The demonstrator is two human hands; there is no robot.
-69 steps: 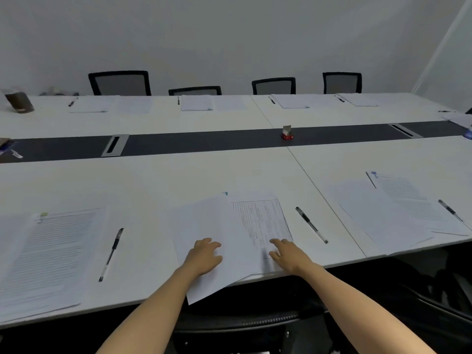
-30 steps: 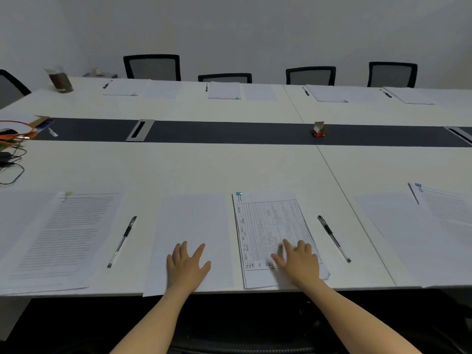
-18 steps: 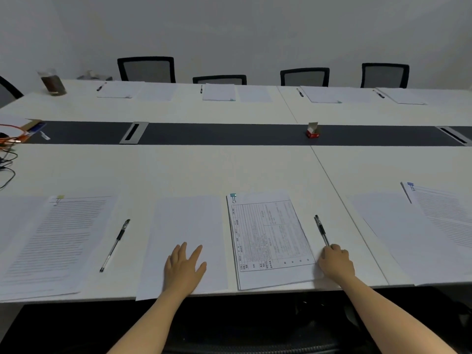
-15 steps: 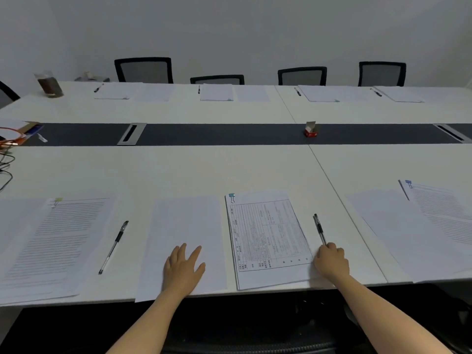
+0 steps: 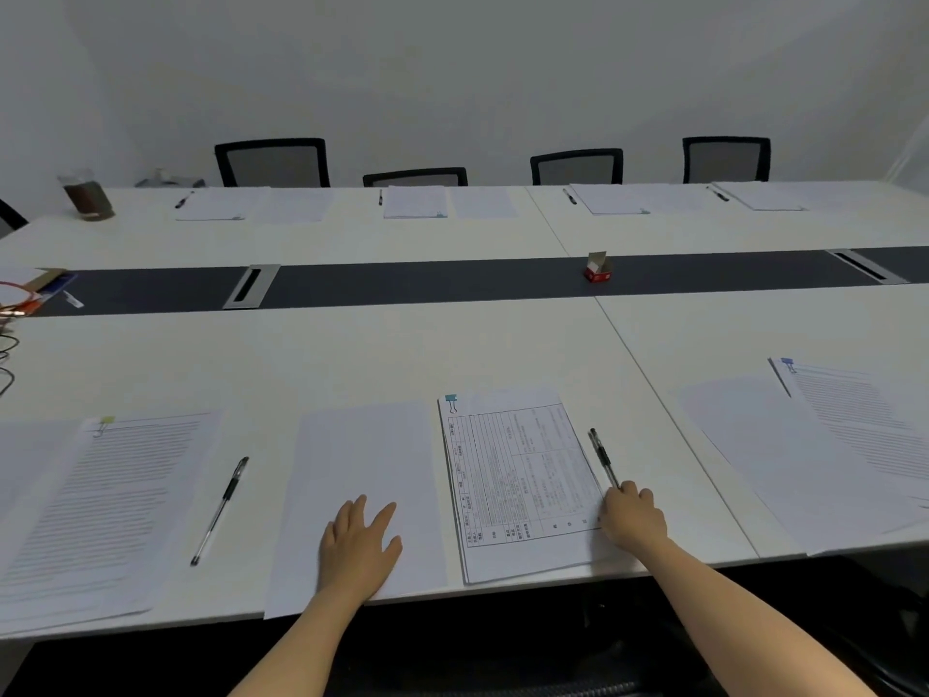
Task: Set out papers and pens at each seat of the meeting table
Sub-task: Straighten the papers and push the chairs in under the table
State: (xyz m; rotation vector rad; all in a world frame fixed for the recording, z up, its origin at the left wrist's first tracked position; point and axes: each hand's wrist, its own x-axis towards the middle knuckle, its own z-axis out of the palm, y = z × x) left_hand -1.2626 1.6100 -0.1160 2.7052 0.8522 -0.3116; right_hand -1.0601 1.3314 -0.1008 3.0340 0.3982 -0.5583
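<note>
While the left grip lay flat, fingers spread, on a blank white paper sheet just left of the printed form with the teal binder clip, the right grip held its curled fingers closed on the near end of a slim black ballpoint pen, which lay on the white worktop just right of that form, along its edge.

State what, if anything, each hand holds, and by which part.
The right hand pinches the pen by its near end; the left hand holds nothing, lying flat on the blank sheet.
</note>
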